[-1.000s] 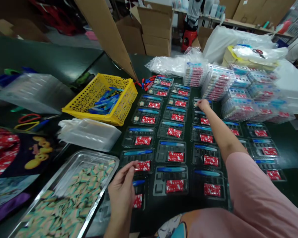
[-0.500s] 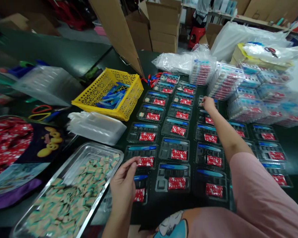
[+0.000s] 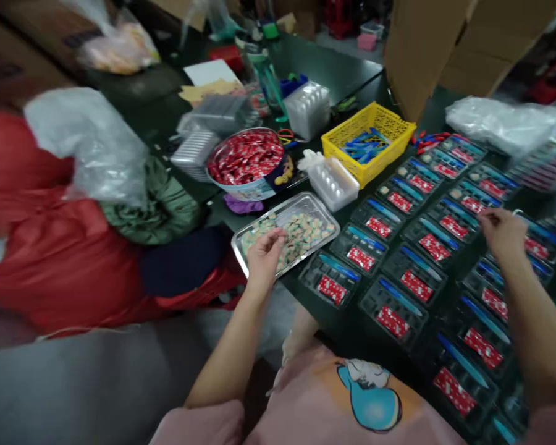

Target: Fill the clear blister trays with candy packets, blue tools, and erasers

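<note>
My left hand (image 3: 265, 252) is over the front part of a metal tray (image 3: 241, 258) of small beige-and-green striped pieces (image 3: 308, 230). Its thumb and fingertips are pressed together; what they hold, if anything, is hidden. On the right, my right hand (image 3: 505, 230) pinches above the rows of clear plastic trays, near one with a red packet (image 3: 536, 247). Anything between those fingertips is too small to make out. Each plastic tray (image 3: 373, 295) near it carries a blue pen (image 3: 401, 296) and a red patterned packet (image 3: 393, 321). A few at the back also hold a striped piece.
A yellow basket (image 3: 340, 154) of blue pens stands behind the metal tray. Beside it are a stack of clear trays (image 3: 336, 185) and a round tub (image 3: 241, 193) of red packets. Red sacks (image 3: 74, 259) lie left; plastic-wrapped goods (image 3: 500, 123) are at back right.
The view has swung left, bringing the red sacks into sight. My left hand has moved from beside the packed trays to over the striped pieces. My right hand stays among the plastic trays.
</note>
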Demonstrator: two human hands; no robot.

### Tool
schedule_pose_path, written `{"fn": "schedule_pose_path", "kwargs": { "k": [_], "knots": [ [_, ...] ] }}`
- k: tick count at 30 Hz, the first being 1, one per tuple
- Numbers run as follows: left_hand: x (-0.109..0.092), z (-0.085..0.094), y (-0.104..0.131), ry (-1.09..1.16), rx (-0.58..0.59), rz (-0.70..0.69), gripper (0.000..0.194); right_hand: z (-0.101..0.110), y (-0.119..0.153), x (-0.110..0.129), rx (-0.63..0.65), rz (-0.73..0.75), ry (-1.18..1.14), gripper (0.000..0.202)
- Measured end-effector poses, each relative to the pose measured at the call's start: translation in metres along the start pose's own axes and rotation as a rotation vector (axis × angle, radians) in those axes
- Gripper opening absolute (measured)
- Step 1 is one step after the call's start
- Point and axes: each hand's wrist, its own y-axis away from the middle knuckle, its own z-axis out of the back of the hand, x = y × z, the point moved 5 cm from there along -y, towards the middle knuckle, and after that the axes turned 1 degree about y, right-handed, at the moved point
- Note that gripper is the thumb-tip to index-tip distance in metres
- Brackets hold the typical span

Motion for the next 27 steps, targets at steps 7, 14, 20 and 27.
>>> {"fn": "schedule_pose_path", "kwargs": {
  "k": [7,14,20,27],
  "knots": [
    [0.032,0.051,0.005,-0.234,0.002,-0.033,0.034,-0.053,0.087,0.243,0.424,0.455,-0.51,0.011],
    [0.033,0.056,0.017,-0.288,0.046,-0.093,0.032,-0.107,0.098,0.361,0.562,0.665,0.011,0.021],
    [0.045,0.062,0.017,-0.359,0.099,-0.144,0.029,-0.128,0.092,0.375,0.592,0.674,0.215,0.023],
    [0.041,0.044,0.013,-0.539,0.269,-0.364,0.026,-0.127,0.088,0.369,0.626,0.738,0.181,0.014]
  ]
}}
